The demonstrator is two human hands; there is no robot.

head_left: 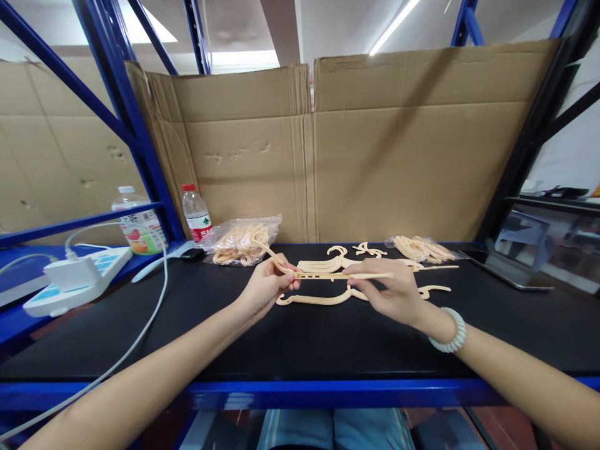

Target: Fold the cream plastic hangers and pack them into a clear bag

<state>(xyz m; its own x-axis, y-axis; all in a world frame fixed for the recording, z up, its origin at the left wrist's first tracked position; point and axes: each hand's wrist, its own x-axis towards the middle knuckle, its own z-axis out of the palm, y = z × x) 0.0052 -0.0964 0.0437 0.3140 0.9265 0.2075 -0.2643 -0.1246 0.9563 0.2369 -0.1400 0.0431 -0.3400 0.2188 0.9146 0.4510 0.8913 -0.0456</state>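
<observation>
Between my two hands a cream plastic hanger part [323, 275] is stretched level above the black table, a row of small slots along its edge. My left hand [267, 284] pinches its left end, where a curved arm rises up and to the left. The fingers of my right hand [394, 290] close on the other end, and a straight section lies along the hand's top. Just below, a curved cream hanger [319, 300] rests on the table, partly hidden by my right hand. Behind the held part lie more hanger pieces [321, 265] and some small hooks [369, 250].
Plastic bags of cream parts stand at back left [241, 240] and back right [422, 248]. A red-capped bottle [195, 214] and a white power strip [77, 281] with cables are on the left. A dark tablet-like device [506, 270] lies right. Cardboard [403, 150] walls the back.
</observation>
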